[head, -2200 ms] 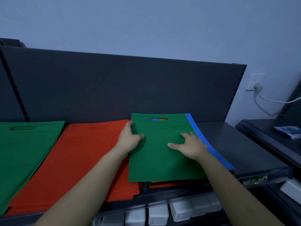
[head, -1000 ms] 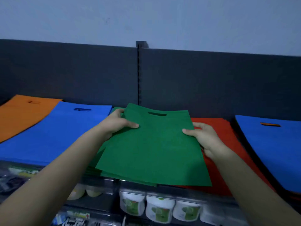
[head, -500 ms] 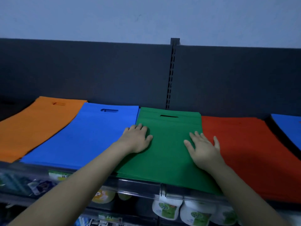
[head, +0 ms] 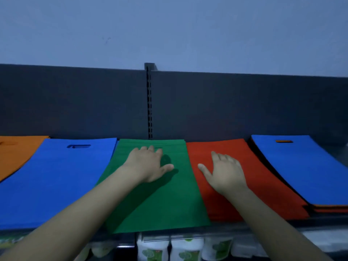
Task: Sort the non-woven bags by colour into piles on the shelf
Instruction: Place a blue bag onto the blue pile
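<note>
Shelf (head: 320, 222): green bags (head: 160, 204) flat; long axis front-back; handle rearward

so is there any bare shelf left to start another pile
Hardly any. The orange pile, left blue pile, green pile and red pile lie edge to edge. Only a dark sliver separates red from the right blue stack. Bare shelf shows at the far right, beyond that stack.
</note>
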`<state>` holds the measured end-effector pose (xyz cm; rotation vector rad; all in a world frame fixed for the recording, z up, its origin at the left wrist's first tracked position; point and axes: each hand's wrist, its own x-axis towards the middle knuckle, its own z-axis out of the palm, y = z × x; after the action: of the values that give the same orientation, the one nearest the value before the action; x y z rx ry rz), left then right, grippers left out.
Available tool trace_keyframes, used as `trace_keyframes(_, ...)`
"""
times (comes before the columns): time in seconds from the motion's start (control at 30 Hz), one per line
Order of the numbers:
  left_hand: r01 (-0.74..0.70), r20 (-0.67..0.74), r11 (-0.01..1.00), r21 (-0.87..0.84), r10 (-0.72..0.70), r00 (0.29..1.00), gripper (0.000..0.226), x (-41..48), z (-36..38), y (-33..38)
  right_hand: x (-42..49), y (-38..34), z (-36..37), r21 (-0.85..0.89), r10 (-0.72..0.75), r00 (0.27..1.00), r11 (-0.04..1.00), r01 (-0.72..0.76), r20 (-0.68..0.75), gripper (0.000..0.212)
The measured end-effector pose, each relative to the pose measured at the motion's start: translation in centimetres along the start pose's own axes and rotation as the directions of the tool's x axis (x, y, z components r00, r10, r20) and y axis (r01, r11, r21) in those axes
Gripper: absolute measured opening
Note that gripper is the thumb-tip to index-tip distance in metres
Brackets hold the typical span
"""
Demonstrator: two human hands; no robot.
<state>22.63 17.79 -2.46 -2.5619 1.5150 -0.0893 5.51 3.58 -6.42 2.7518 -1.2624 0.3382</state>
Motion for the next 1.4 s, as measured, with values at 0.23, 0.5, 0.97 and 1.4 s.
trace_keyframes(0.23, -0.097, -0.139, 0.991, -0.089, 0.084, 0.987, 0.09, 2.6, -3.7, 13.7, 0.3, 15.5, -2.7, -0.059, 0.207, 0.976, 0.977, -0.203, 0.064, 0.068)
trace_keyframes(0.5, -0.137, -0.115, 0.927, -0.348, 0.103, 0.988, 0.089, 8.0, -4.2, 30.2, 0.3, 31.6, -1.7, -0.009, 0.349, 0.922, 0.936, -0.353, 0.168, 0.075)
trace_keyframes(0.97, 0.059, -0.072, 0.736, -0.674, -0.145, 0.987, 0.081, 12.2, -3.5, 36.6, 0.0, 36.7, 1.4, 0.146, 0.276, 0.924, 0.935, -0.322, 0.265, 0.105)
trace_keyframes(1.4, 0.084, 0.0, 0.237, -0.968, -0.332, 0.943, 0.086, 13.5, -2.2, 33.9, -1.0, 36.4, -0.7, 0.543, 0.087, 0.952, 0.804, -0.242, 0.295, 0.091)
